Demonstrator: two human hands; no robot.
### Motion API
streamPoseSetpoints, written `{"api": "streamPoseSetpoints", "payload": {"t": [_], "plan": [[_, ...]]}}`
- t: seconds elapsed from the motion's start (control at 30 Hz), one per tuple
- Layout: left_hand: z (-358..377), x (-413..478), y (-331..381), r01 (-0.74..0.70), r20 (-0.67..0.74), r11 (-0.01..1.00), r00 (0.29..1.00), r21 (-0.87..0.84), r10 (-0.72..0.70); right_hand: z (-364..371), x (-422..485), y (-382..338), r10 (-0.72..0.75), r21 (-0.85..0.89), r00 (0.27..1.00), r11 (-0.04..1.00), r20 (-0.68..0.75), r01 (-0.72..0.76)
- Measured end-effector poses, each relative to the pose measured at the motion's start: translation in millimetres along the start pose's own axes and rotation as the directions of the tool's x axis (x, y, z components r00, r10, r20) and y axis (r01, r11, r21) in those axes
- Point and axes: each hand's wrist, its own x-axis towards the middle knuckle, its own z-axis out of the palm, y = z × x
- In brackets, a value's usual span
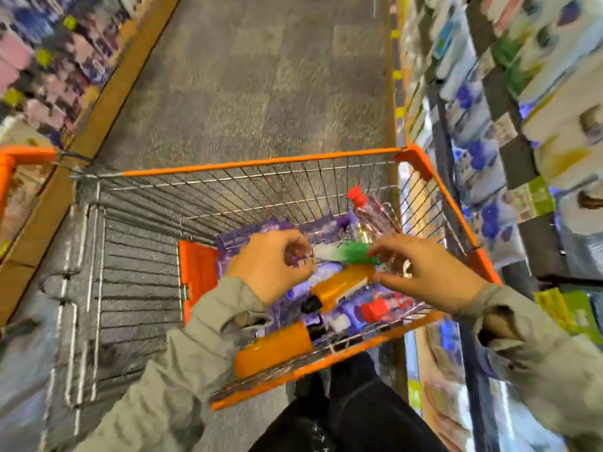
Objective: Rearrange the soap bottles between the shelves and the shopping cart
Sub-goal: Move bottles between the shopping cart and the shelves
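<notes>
From the head camera, your left hand [270,265] curls its fingers round the white end of the green bottle [350,252]. The bottle lies sideways between your two hands, over the near end of the cart [261,163]. Your right hand [424,272] has half-spread fingertips at the bottle's green end, and blur hides whether it grips. Just below lies an orange bottle [341,285].

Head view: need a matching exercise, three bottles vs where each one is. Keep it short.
Things:
1. green bottle
2. red-capped bottle
3. nearest orange bottle

Places:
A. lying along the near rim of the cart
B. far right corner of the cart
C. held between the left hand and the right hand

Pairs: 1-C, 2-B, 3-A
</notes>
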Motion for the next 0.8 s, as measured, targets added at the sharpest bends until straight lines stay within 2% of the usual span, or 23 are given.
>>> {"api": "streamPoseSetpoints", "payload": {"t": [0.1, 0.17, 0.33, 0.47, 0.6, 0.8], "plan": [[34, 23, -32, 0.093, 0.076, 0.996, 0.993, -0.005, -0.093, 32, 25, 33, 0.038, -0.04, 0.993, 0.999, 0.11, -0.034], [57, 37, -54, 0.147, 0.133, 0.988, 0.979, 0.054, -0.153, 54, 38, 55, 0.059, -0.082, 0.978, 0.996, 0.2, -0.043], [114, 62, -95, 0.223, 0.244, 0.967, 0.938, 0.124, -0.247, 112, 56, 97, 0.106, -0.272, 0.912, 0.962, 0.396, 0.006], [150, 77, -125, 0.274, 0.339, 0.941, 0.882, 0.2, -0.328, 146, 67, 110, 0.129, -0.393, 0.821, 0.911, 0.556, 0.123], [181, 89, -147, 0.263, 0.409, 0.925, 0.839, 0.274, -0.36, 167, 71, 123, 0.165, -0.478, 0.738, 0.847, 0.654, 0.234], [221, 86, -164, 0.328, 0.391, 0.881, 0.803, 0.341, -0.45, 176, 79, 138, 0.267, -0.492, 0.578, 0.826, 0.771, 0.275]]}}
